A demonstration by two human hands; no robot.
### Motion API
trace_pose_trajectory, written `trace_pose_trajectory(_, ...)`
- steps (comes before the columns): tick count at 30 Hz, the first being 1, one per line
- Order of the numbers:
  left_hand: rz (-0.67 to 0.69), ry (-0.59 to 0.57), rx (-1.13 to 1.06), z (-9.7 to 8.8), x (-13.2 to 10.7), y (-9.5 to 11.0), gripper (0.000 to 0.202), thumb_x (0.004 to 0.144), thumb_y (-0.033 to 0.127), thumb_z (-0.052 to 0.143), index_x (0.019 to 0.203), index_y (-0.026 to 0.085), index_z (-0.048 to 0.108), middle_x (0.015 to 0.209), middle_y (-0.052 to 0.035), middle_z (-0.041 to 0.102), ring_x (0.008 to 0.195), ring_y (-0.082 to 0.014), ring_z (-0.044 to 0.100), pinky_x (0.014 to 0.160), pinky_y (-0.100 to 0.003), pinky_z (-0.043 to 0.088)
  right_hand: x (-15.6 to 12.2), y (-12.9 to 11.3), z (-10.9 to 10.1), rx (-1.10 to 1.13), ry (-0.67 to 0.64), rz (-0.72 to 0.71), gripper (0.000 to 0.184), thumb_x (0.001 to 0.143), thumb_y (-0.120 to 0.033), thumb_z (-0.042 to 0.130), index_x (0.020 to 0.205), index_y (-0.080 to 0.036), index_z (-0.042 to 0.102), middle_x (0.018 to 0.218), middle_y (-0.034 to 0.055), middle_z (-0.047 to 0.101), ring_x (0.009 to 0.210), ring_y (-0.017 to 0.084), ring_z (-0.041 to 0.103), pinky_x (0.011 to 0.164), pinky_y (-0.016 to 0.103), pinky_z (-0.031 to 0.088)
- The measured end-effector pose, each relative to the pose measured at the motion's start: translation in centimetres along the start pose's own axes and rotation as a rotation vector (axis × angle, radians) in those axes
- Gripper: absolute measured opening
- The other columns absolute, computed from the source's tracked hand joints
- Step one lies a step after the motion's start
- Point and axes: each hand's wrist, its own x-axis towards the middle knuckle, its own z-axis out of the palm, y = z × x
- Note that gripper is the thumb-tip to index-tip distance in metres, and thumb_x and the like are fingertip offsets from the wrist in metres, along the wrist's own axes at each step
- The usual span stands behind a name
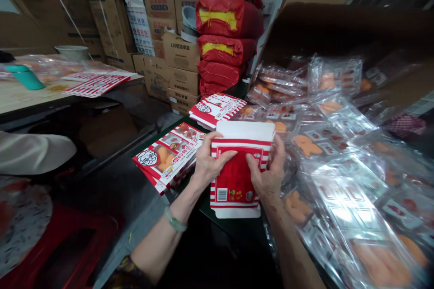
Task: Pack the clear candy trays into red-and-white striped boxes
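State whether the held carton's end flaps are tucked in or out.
Out: white end flaps extend past the print at top and bottom of the carton in the left hand and right hand.

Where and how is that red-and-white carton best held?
Probably grip the carton by its long side edges, from both sides, as the left hand and right hand do: it is longer than wide, and the white end flaps look thin and bendable.
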Motion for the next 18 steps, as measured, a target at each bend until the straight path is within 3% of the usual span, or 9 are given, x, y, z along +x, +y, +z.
trace_pose_trajectory(3,0.195,0.115,0.084,0.1,0.4,0.3,0.042,0.072,0.040,0.076,0.103,0.021,0.056,0.091,-0.0010,0.062,0.070,-0.0127,0.058,0.067,-0.022,0.046,0.7,-0.6,-0.4,-0.055,0.037,-0.090,0.074,0.077,-0.032,0.067,0.142,-0.019,0.033,0.131,0.0170,0.051,0.116,0.027,0.056,0.099,0.043,0.047)
trace_pose_trajectory(5,0.337,0.132,0.121,0.1,1.4,0.6,0.037,0.076,0.040,0.071,0.105,0.021,0.057,0.092,-0.0017,0.064,0.073,-0.0133,0.059,0.068,-0.022,0.045,1.2,-0.7,-0.3,-0.048,0.084,-0.140,0.072,0.079,-0.033,0.065,0.142,-0.019,0.033,0.138,0.0171,0.045,0.126,0.028,0.048,0.105,0.046,0.041)
trace_pose_trajectory(10,0.530,0.117,0.155,0.2,2.2,-0.4,0.023,0.092,0.036,0.050,0.105,0.019,0.060,0.085,-0.0038,0.065,0.072,-0.0141,0.060,0.067,-0.024,0.044,0.8,0.8,0.5,0.044,0.054,-0.062,0.074,0.084,-0.033,0.060,0.146,-0.020,0.022,0.146,0.0179,0.035,0.133,0.027,0.040,0.107,0.047,0.039)
trace_pose_trajectory(12,0.520,0.115,0.143,0.3,1.6,-0.8,0.025,0.094,0.036,0.045,0.100,0.019,0.062,0.077,-0.0031,0.063,0.068,-0.0136,0.057,0.063,-0.024,0.043,0.2,1.3,0.5,0.029,0.039,-0.057,0.073,0.085,-0.032,0.059,0.147,-0.021,0.021,0.148,0.0163,0.033,0.136,0.026,0.037,0.109,0.047,0.037)
trace_pose_trajectory(14,0.446,0.088,0.119,0.4,1.2,-0.7,0.030,0.095,0.038,0.041,0.093,0.019,0.064,0.072,-0.0026,0.061,0.064,-0.0131,0.056,0.061,-0.024,0.042,0.1,1.4,0.0,-0.039,0.055,-0.080,0.068,0.085,-0.032,0.060,0.144,-0.022,0.028,0.143,0.0155,0.040,0.131,0.025,0.042,0.107,0.046,0.038)
trace_pose_trajectory(18,0.116,0.074,-0.040,0.6,1.5,0.7,0.027,0.092,0.037,0.050,0.082,0.018,0.066,0.074,-0.0018,0.064,0.069,-0.0123,0.059,0.068,-0.023,0.045,1.5,0.6,-1.3,-0.216,0.098,-0.230,0.043,0.082,-0.034,0.063,0.121,-0.019,0.055,0.107,0.0129,0.059,0.103,0.023,0.057,0.088,0.039,0.050)
